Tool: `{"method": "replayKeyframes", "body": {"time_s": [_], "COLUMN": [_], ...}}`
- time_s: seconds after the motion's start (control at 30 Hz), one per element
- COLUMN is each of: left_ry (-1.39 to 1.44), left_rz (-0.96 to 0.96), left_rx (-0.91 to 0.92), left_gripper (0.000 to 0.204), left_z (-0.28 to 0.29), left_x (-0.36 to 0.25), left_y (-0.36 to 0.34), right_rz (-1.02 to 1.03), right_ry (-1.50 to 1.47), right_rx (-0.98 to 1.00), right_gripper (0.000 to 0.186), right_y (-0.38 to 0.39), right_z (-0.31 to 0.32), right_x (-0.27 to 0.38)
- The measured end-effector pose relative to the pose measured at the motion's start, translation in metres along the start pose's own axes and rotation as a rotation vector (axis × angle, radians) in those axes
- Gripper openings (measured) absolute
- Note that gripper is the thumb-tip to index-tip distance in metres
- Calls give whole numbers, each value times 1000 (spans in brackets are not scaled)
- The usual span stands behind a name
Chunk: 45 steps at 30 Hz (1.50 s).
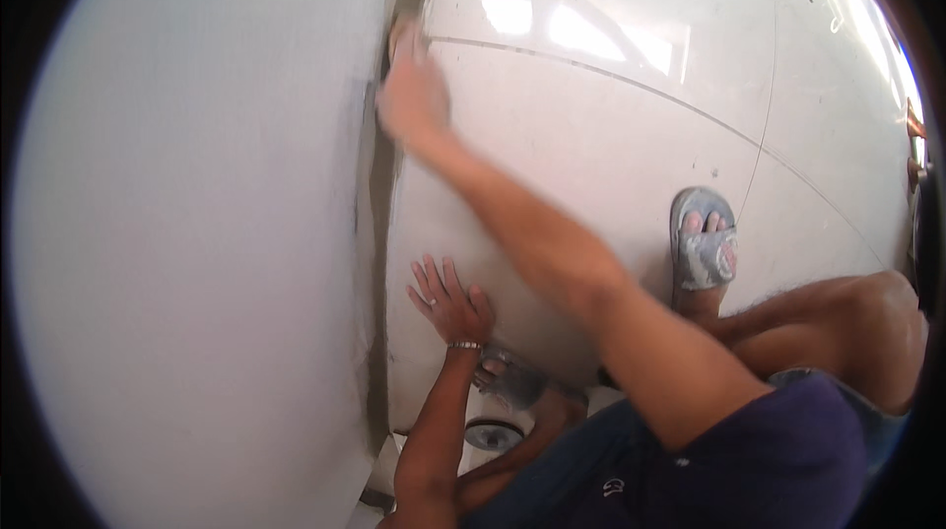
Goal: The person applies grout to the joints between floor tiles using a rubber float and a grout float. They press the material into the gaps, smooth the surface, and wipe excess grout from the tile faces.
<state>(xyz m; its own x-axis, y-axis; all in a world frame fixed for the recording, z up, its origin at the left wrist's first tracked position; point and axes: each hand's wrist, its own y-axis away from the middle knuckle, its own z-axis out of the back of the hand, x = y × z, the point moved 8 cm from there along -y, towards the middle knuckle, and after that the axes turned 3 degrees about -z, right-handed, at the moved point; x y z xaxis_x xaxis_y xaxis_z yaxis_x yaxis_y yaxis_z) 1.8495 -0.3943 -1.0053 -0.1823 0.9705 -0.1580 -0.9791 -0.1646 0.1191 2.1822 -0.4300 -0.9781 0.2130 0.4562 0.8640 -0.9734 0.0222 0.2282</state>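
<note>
My left hand [451,304] rests palm down on a pale tile [522,135], its fingers spread, a bracelet at the wrist. My right arm stretches diagonally up to my right hand [412,91], which is at the narrow recessed strip [379,224] between the tile's edge and the pale wall [197,233]. That hand is smeared by motion, so I cannot make out whether its fingers hold anything.
My sandalled feet are on the floor, one sandal [704,243] to the right, the other [510,383] below my left hand. A grey disc-like object [488,435] lies near my left forearm. A few indistinct objects [914,135] are at the far right rim.
</note>
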Motion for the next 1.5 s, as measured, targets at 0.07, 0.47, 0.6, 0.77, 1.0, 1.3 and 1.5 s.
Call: {"method": "replayKeyframes", "body": {"time_s": [0.07, 0.47, 0.6, 0.77, 1.0, 1.3, 1.5], "left_ry": [-185, -201, -325, -202, -96, 51, 49], "left_rz": [-83, -436, -471, -405, -320, -300, -256], "left_rx": [167, 435, 846, 692, 164, 51, 95], "left_gripper": [67, 72, 68, 69, 72, 75, 75], "left_z": [-6, 56, 85, 113, 46, 39, 41], "left_x": [3, -118, -165, -198, -192, -225, -216], "left_y": [-13, -289, -355, -438, -505, -520, -527], "right_rz": [-104, -96, 21, -226, -574, -666, -467], "right_ry": [-93, -922, -741, -855, -1383, -1395, -1110], "right_rx": [247, 71, -260, -310, 15, 168, 43], "right_gripper": [86, 22, 20, 15, 17, 35, 36], "right_y": [76, -81, -140, -177, -233, -342, -444], "right_z": [-29, 191, 286, 321, 249, 242, 233], "right_x": [-1, -52, -65, -103, -105, -83, -37]}}
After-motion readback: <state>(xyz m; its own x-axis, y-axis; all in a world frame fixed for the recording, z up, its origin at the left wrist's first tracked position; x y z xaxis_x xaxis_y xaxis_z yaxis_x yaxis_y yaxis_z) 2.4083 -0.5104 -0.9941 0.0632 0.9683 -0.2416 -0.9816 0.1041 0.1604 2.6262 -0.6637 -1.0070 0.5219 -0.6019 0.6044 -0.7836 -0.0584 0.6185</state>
